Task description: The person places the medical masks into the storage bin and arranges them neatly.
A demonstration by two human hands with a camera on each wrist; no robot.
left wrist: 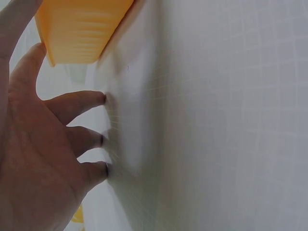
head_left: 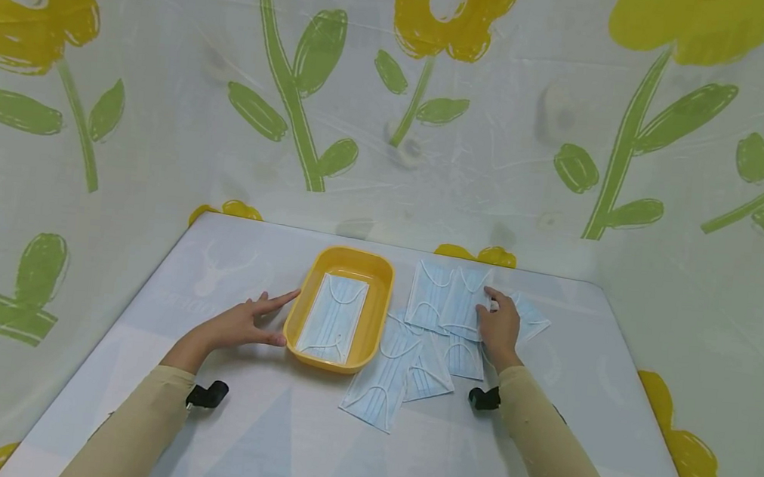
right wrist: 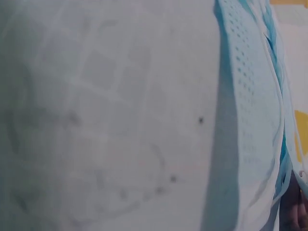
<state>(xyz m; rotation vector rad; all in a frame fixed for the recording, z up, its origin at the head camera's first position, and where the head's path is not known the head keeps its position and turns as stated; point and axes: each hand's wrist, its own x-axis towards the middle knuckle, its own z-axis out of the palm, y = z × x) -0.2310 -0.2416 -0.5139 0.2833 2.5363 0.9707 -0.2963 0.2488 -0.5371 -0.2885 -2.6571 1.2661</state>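
A yellow tray (head_left: 379, 329) holds a light blue pleated face mask (head_left: 332, 317). At the tray's left side is my left hand (head_left: 248, 325), fingers spread. Its index finger and thumb reach the tray's wall, and in the left wrist view the other fingertips (left wrist: 102, 98) touch the tabletop. To the right, my right hand (head_left: 501, 328) is at the right edge of another face mask (head_left: 467, 299), its thumb and index finger apart. In the right wrist view, masks (right wrist: 255, 110) appear nearly edge-on, and only a dark bit of the hand shows in the lower corner.
Several more face masks lie overlapping on the table between the tray and my right hand, one (head_left: 384, 375) close to the tray's lower right corner. Another mask (head_left: 528, 316) shows beyond the right hand. A flower-print curtain (head_left: 484, 164) rises behind the table (head_left: 255, 439).
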